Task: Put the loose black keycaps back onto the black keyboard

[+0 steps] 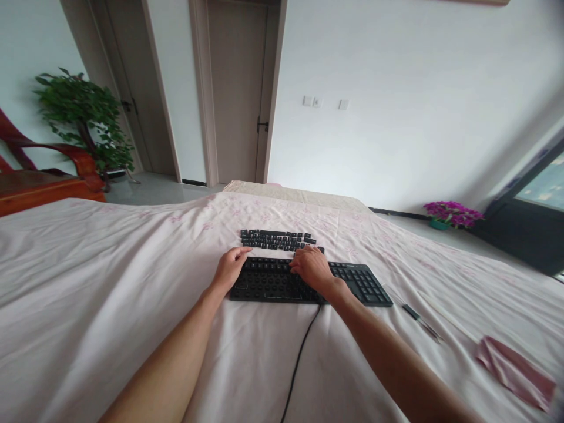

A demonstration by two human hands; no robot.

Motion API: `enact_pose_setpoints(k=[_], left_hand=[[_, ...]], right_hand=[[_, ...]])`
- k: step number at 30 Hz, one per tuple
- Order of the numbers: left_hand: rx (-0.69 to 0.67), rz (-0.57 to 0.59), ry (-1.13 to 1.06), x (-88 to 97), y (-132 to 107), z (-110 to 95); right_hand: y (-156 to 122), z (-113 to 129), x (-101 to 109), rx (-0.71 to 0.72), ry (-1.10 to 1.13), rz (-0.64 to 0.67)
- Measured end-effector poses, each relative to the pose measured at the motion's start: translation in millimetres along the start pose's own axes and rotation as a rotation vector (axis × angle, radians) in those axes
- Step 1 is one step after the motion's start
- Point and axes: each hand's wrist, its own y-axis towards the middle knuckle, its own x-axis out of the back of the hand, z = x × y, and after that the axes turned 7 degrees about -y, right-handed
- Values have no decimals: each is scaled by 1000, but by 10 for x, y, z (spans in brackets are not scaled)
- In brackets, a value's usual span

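Observation:
A black keyboard point(271, 288) lies on the pale bedsheet. Its main block has bare key sockets, while keycaps show along its top rows and on the number pad. My left hand point(230, 267) grips the keyboard's upper left corner, fingers held together. Bent over the upper middle of the keyboard is my right hand point(312, 265), its fingers drawn together and pointing down; whatever they pinch is hidden beneath them. Just behind the keyboard, loose black keycaps point(273, 239) lie in rows on the sheet.
A black cable point(301, 349) runs from the keyboard toward me. To the right lie a small dark-handled tool with metal wire ends point(414, 313) and a pink cloth point(513, 370). Beyond the bed stand a wooden chair point(66, 176), a green plant point(83, 111) and purple flowers point(453, 212).

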Motion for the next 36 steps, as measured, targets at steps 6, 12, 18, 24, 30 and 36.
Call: enact_pose_setpoints(k=[6, 12, 18, 24, 30, 36], left_hand=[[-2, -4, -10, -8, 2, 15], [-5, 3, -11, -9, 2, 27], [-13, 1, -8, -18, -2, 39], [-14, -5, -5, -17, -14, -1], [-26, 7, 21, -8, 0, 13], [-31, 7, 29, -11, 0, 25]], right_hand=[[-122, 56, -65, 35, -50, -35], [-263, 180, -93, -8, -130, -73], [-340, 250, -102, -3, -150, -37], [-280, 50, -29, -46, -42, -32], [59, -261, -59, -262, 28, -110], [379, -308, -210, -288, -12, -27]])
